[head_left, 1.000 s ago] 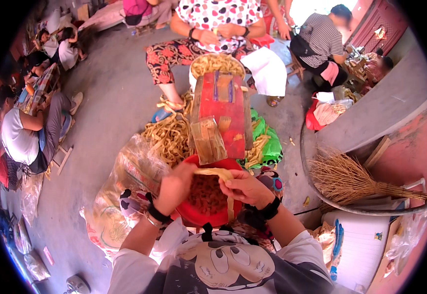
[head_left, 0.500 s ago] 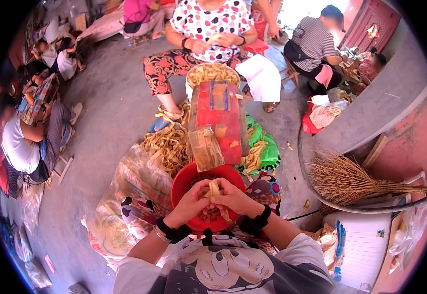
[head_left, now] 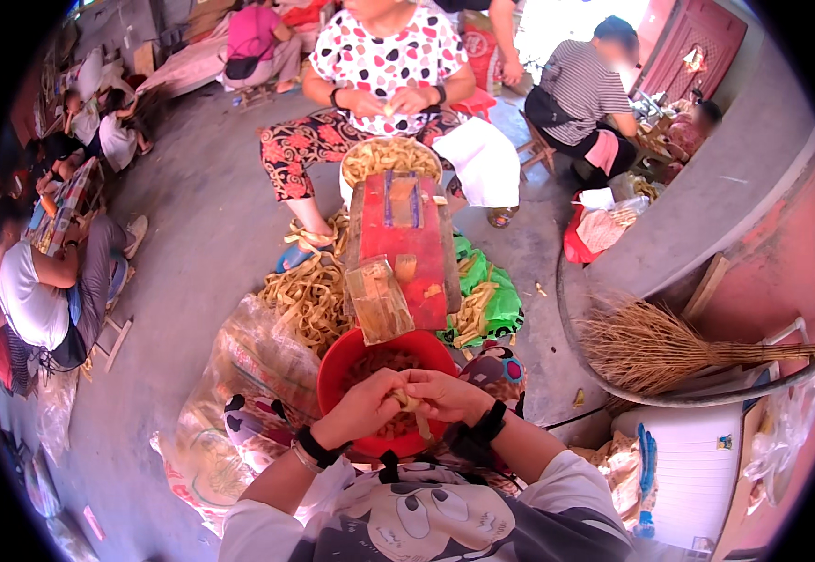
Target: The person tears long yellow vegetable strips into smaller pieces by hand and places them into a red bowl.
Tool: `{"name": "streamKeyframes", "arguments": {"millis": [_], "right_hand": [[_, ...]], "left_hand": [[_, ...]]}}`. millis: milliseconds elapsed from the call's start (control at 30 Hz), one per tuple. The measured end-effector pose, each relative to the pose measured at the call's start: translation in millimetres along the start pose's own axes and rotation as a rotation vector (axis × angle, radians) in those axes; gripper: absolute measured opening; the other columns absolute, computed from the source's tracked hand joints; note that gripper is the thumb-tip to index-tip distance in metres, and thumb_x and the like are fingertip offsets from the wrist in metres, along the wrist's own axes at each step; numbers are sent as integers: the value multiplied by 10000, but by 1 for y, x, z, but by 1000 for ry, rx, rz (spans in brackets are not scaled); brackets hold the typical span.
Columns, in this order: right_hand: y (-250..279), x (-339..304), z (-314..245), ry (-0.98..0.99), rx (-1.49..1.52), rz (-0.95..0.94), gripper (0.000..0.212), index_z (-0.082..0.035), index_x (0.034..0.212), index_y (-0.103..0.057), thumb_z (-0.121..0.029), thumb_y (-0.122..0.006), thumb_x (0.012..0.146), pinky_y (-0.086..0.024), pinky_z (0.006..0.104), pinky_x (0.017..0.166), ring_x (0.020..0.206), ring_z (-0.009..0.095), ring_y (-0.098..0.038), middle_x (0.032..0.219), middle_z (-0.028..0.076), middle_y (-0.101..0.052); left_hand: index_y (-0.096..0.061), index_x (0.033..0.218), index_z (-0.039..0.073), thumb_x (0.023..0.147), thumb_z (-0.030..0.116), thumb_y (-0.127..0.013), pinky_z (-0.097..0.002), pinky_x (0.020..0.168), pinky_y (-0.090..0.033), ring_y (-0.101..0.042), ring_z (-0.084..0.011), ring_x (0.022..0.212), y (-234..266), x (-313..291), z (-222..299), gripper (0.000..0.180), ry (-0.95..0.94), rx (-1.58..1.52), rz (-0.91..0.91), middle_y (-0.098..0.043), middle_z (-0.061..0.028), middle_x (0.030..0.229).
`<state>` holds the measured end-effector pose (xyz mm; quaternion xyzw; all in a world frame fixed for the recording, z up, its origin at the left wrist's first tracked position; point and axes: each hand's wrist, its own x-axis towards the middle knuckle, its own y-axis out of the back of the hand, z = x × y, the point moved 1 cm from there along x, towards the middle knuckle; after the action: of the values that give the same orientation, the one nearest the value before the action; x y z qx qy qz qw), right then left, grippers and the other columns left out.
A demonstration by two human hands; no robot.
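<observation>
Between my hands is a pale yellow, flat strip (head_left: 407, 403), bent into a small bundle with an end hanging down. My left hand (head_left: 367, 405) pinches it from one side, and my right hand (head_left: 451, 397) has its fingers closed on the other side. The fingers partly cover the strip. Both hands are over a red basin (head_left: 330, 363) holding many reddish-brown pieces (head_left: 384, 363). Just beyond the basin, a wooden piece wrapped in clear plastic (head_left: 379, 302) lies at the near end of a narrow red-topped bench (head_left: 431, 258).
Piles of yellowish strips (head_left: 309, 295) and a clear plastic sack (head_left: 229, 375) lie left of the bench. On its right is a green bag (head_left: 501, 304) with more strips. Opposite sits a person (head_left: 389, 66) behind a full bowl (head_left: 346, 173). A straw broom (head_left: 651, 342) lies right.
The strip stood up between my fingers before; now it is folded lower, with an end dangling. The view has shifted slightly. The person opposite has lowered their hands.
</observation>
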<state>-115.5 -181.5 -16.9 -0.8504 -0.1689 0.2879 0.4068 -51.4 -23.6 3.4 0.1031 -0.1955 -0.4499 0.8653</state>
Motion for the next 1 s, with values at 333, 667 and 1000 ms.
{"name": "streamKeyframes", "arguments": {"millis": [333, 667, 1000], "right_hand": [[-27, -2, 6, 408, -1265, 573, 213, -1, 938, -529, -44, -542, 730, -436, 312, 683, 772, 266, -552, 811, 129, -540], [-20, -18, -11, -43, -276, 139, 217, -11, 1013, -538, -63, -513, 804, -456, 221, 657, 806, 116, -551, 910, 39, -563], [-18, -21, -23, -36, -430, 351, 153, -37, 944, -545, -122, -515, 820, -313, 164, 397, 494, 37, -436, 652, -15, -505]], "left_hand": [[-475, 857, 32, 773, 116, -503, -387, 585, -439, -546, -352, 701, -11, -3, -13, 122, 302, 160, 120, -544, -186, 750], [-482, 808, 29, 781, 119, -521, -332, 625, -446, -556, -300, 724, 10, -6, 7, 102, 245, 331, 80, -548, -143, 760], [-484, 755, 14, 853, 175, -489, -250, 553, -427, -517, -141, 599, 11, -20, 8, 188, 401, -20, 73, -542, -53, 676]]}}
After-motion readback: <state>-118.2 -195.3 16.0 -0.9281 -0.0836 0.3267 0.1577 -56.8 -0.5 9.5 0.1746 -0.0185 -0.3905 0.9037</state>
